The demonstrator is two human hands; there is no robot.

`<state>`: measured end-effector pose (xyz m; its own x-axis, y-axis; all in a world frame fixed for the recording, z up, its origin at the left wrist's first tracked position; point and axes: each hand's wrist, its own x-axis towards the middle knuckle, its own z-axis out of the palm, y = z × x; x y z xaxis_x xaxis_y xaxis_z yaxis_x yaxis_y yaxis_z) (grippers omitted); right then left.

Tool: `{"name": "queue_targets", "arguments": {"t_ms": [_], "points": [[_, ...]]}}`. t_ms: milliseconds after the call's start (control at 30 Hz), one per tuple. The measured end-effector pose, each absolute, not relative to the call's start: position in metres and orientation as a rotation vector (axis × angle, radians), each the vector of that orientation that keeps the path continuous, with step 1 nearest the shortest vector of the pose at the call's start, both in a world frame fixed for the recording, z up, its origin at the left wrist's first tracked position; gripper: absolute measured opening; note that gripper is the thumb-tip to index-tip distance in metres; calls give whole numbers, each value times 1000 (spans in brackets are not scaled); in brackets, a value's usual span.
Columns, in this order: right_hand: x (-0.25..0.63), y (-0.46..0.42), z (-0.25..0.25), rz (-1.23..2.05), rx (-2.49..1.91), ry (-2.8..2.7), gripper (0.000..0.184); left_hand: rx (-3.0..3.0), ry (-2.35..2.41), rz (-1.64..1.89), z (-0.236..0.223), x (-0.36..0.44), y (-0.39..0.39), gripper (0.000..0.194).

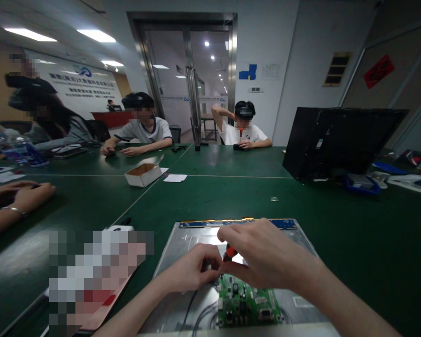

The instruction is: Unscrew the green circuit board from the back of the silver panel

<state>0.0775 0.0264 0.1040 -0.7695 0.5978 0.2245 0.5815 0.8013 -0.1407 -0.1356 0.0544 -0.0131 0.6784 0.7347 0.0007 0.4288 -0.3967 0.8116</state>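
A green circuit board (pixel 247 302) lies on the back of a silver metal display panel (pixel 175 243) in front of me. My right hand (pixel 257 250) is closed around a screwdriver (pixel 229 252) with an orange-red and black handle, above the board's upper left corner. Pinched together beside it, the fingers of my left hand (pixel 198 267) are at that same corner; whatever they hold is hidden. The screwdriver's tip cannot be made out clearly. Dark cables (pixel 191 304) run from the board's left side. Along the panel's far edge sits a narrow blue circuit strip (pixel 280 224).
A black monitor (pixel 340 142) stands at the right, near blue trays (pixel 361 183). An open white box (pixel 143 175) and paper (pixel 175 178) lie on the green table (pixel 231 192). A small clear packet (pixel 274 199) lies beyond the panel. Other people sit around; a co-worker's hands (pixel 31 196) are at left.
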Motion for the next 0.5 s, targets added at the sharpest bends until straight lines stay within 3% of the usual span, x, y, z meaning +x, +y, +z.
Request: {"name": "queue_targets", "arguments": {"t_ms": [167, 300, 500], "points": [[80, 27, 104, 138, -884, -2731, 19, 2011, 908, 443, -13, -136, 52, 18], [78, 30, 104, 80, -953, -2721, 7, 2063, 962, 429, -9, -135, 52, 14], [78, 28, 106, 136, -898, -2741, 11, 2065, 930, 442, -8, -135, 52, 9]]}}
